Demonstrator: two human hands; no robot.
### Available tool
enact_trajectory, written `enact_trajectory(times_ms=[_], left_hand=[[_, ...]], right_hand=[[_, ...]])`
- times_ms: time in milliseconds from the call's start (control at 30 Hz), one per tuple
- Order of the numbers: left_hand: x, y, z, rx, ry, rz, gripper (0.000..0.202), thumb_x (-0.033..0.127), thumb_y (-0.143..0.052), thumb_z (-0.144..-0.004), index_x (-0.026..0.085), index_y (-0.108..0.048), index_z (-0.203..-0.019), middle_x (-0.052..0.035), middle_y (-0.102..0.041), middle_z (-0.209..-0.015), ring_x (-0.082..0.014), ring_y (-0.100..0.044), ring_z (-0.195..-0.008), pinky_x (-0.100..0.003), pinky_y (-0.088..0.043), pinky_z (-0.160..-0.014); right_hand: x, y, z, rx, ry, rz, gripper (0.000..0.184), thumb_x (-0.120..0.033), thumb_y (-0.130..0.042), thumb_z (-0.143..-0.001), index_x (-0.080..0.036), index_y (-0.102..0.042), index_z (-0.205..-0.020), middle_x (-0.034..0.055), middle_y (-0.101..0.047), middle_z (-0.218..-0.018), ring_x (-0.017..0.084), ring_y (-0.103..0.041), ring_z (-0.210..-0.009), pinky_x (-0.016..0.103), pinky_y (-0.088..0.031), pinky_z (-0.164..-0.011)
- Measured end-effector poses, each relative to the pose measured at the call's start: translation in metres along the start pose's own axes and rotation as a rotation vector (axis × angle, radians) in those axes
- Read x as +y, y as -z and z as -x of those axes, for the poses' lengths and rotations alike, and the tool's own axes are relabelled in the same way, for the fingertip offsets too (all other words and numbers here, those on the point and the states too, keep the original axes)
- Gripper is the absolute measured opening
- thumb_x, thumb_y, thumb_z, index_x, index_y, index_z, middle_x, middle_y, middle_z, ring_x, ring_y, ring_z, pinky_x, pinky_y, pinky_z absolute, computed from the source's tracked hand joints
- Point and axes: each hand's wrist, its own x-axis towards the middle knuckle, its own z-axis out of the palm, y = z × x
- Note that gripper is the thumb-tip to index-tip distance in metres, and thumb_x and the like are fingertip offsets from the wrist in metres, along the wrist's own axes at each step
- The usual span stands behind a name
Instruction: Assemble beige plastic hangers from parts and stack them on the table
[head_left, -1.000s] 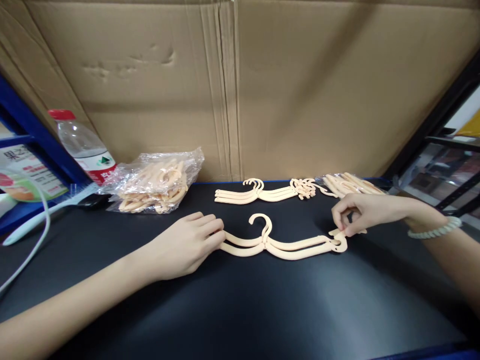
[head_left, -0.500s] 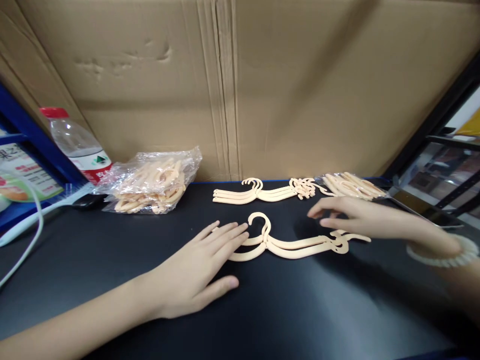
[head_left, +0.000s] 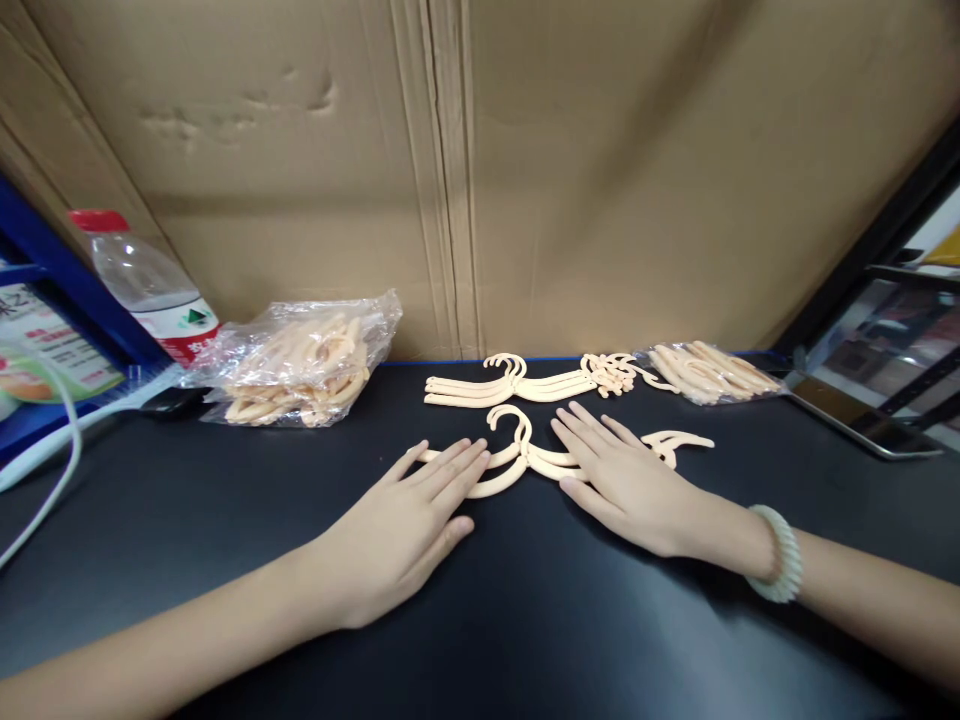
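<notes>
Two cream plastic hangers [head_left: 501,482] lie overlapping on the black tabletop [head_left: 480,620], their hooks pointing away from me. My left hand [head_left: 409,530] rests flat over their left arms, fingers stretched out. Across their right arms lies my right hand [head_left: 630,485], also flat with its fingers spread. Past my right fingers, the curved right ends [head_left: 679,440] of the hangers stick out. Just behind is a neat row of several more cream hangers [head_left: 469,393], with a heap of small cream pieces [head_left: 611,374] at its right end.
A clear plastic bag of cream hangers [head_left: 300,365] lies at the back left, beside a red-capped bottle [head_left: 150,285]. Another bagged bundle [head_left: 712,372] is at the back right, near a flat metal-edged tablet [head_left: 855,410]. A cardboard wall [head_left: 600,180] closes the back; a white cable [head_left: 71,450] curves at left.
My right hand has come down and left from above the table onto the hangers' right arms. The hangers have shifted slightly away from me; my left hand stays on them.
</notes>
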Motion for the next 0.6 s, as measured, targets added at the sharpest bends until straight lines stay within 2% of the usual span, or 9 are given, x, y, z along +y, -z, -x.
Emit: enact_trajectory(times_ms=[100,233,333,433,600], left_hand=[[-0.013,-0.006,-0.008,0.052,0.024,0.028,0.048,0.022,-0.030,-0.101,0.023,-0.029,-0.149,-0.0066,-0.035,-0.152,-0.0234,-0.032,-0.141,-0.050,-0.029,-0.114],[-0.029,-0.013,-0.011,0.132,0.036,0.053,0.049,0.011,-0.028,-0.098,0.025,-0.038,-0.144,-0.0046,-0.043,-0.148,-0.0198,-0.039,-0.137,-0.046,-0.034,-0.112],[-0.032,-0.015,-0.010,0.190,0.038,0.074,0.046,0.012,-0.031,-0.098,0.025,-0.044,-0.140,-0.0041,-0.049,-0.144,-0.0196,-0.044,-0.134,-0.044,-0.037,-0.111],[-0.031,-0.015,-0.008,0.255,0.029,0.095,0.043,0.014,-0.034,-0.097,0.024,-0.049,-0.137,-0.0047,-0.054,-0.139,-0.0207,-0.050,-0.129,-0.043,-0.041,-0.108],[-0.030,-0.014,-0.007,0.341,0.019,0.099,0.037,0.016,-0.038,-0.097,0.019,-0.057,-0.129,-0.0086,-0.062,-0.130,-0.0226,-0.059,-0.119,-0.044,-0.046,-0.103]], right_hand=[[0.006,0.000,-0.009,0.012,0.002,0.002,0.061,-0.041,-0.027,-0.099,-0.001,-0.037,-0.144,0.0198,-0.032,-0.151,0.032,-0.024,-0.142,0.053,-0.029,-0.112],[0.010,-0.004,-0.015,0.066,0.030,-0.026,0.059,-0.042,-0.030,-0.099,-0.004,-0.041,-0.143,0.0184,-0.037,-0.149,0.032,-0.027,-0.141,0.053,-0.030,-0.112],[0.012,-0.006,-0.015,0.104,0.017,-0.069,0.057,-0.043,-0.036,-0.098,-0.006,-0.044,-0.141,0.0189,-0.040,-0.148,0.033,-0.030,-0.140,0.053,-0.033,-0.110],[0.015,-0.005,-0.013,0.190,0.067,-0.099,0.054,-0.040,-0.043,-0.096,-0.007,-0.047,-0.139,0.0193,-0.044,-0.144,0.032,-0.034,-0.138,0.053,-0.035,-0.109],[0.021,-0.001,-0.010,0.354,0.174,-0.205,0.035,-0.030,-0.055,-0.091,-0.017,-0.059,-0.124,0.0141,-0.057,-0.129,0.029,-0.048,-0.125,0.049,-0.044,-0.102]])
